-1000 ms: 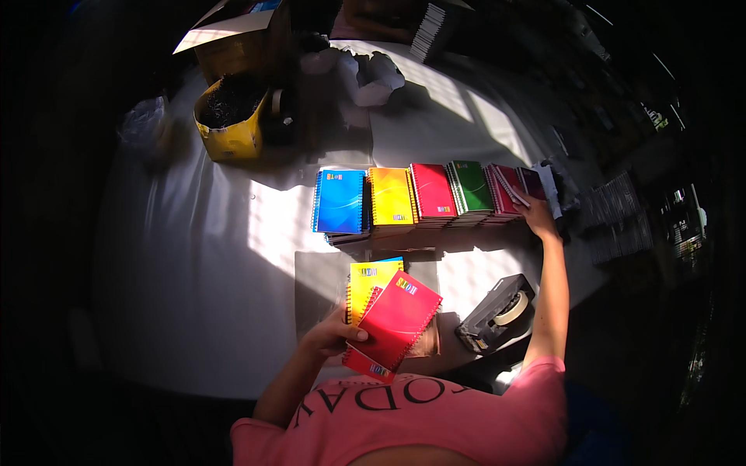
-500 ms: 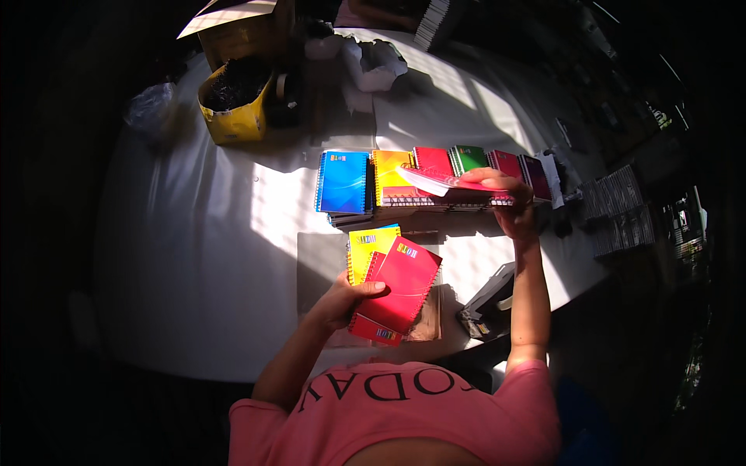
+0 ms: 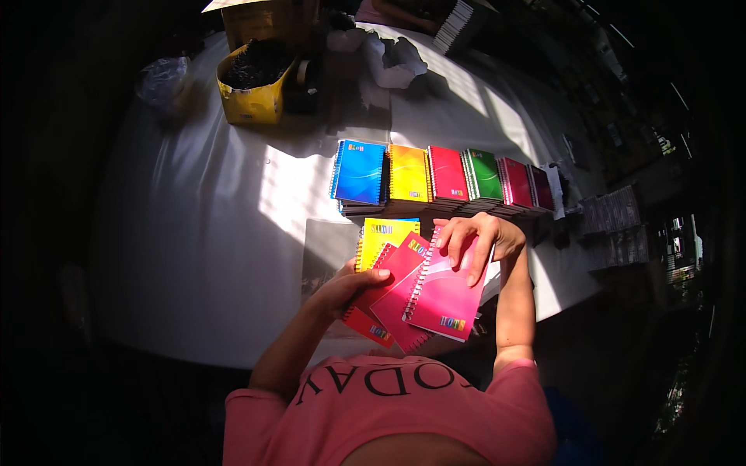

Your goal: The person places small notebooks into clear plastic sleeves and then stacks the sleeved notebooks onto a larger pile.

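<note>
My left hand (image 3: 348, 289) is closed on a fanned set of spiral notebooks, its thumb on top. Among them are a yellow notebook (image 3: 376, 247) and a red notebook (image 3: 398, 273); a blue edge peeks out behind the yellow one. In my right hand (image 3: 488, 235) is a pink spiral notebook (image 3: 447, 299), gripped by its upper part and overlapping the right side of the fan. Just beyond runs a row of notebook stacks: blue (image 3: 359, 172), yellow (image 3: 409, 175), red (image 3: 448, 172), green (image 3: 483, 175), pinkish red (image 3: 516, 180) and dark purple (image 3: 542, 188).
On the white-covered table (image 3: 202, 272), a yellow container (image 3: 252, 107) of dark material stands far left, before a cardboard box (image 3: 272, 27). White crumpled wrapping (image 3: 398, 68) lies at the back. More stacks (image 3: 614, 225) stand right. Another person's arm (image 3: 400, 15) shows at the far edge.
My right hand has brought the pink notebook from above the row of stacks down and toward me, onto the fan in my left hand. The view has shifted slightly.
</note>
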